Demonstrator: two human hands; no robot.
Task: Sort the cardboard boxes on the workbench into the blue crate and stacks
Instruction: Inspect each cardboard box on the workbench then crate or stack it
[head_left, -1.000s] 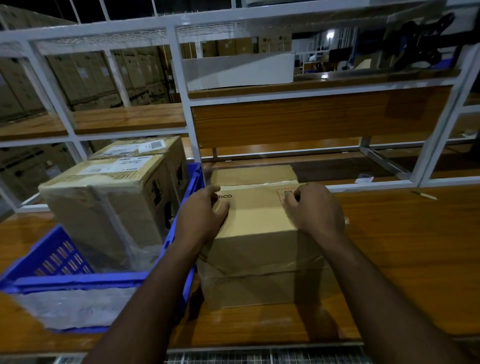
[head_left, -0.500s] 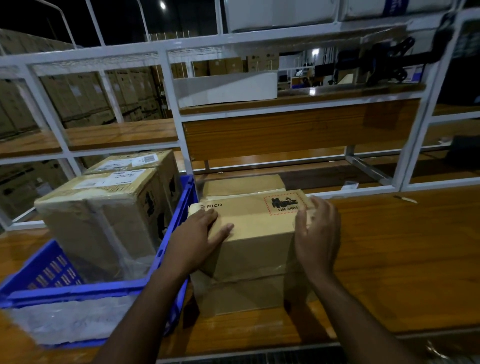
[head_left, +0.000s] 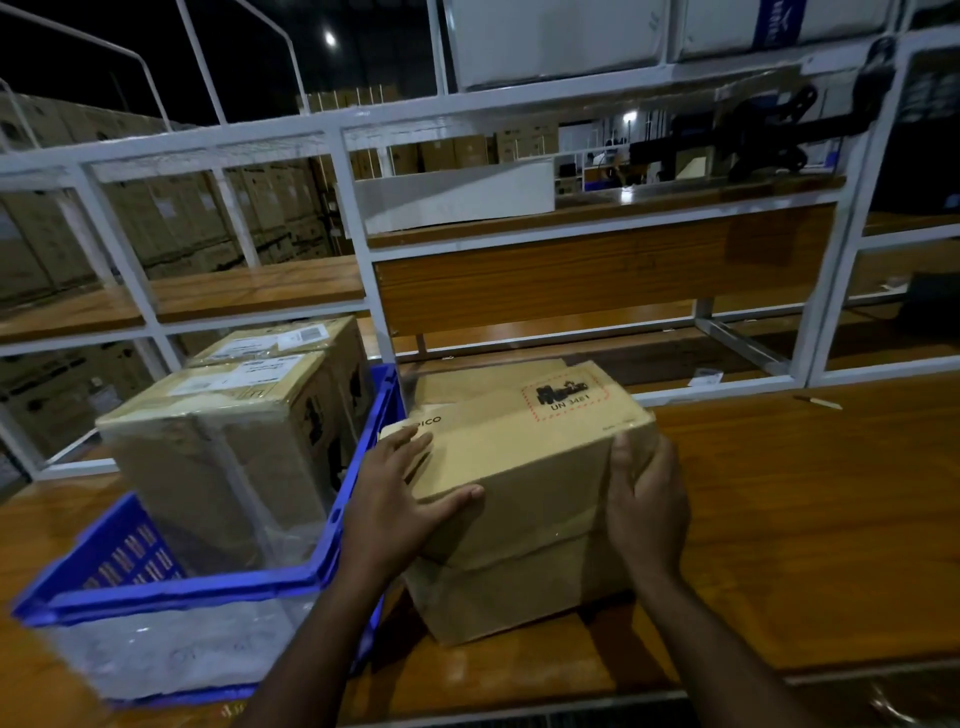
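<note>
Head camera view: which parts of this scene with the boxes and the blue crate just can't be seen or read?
- Top box: the first letter of its printed word is covered by the left hand.
- Lower box: its top is hidden by the box stacked on it.
- Crate: its floor is hidden by two boxes and cloudy plastic.
- Labels on the crate's boxes: too small and blurred to read.
- Right hand: its fingertips lie behind the top box's corner.
</note>
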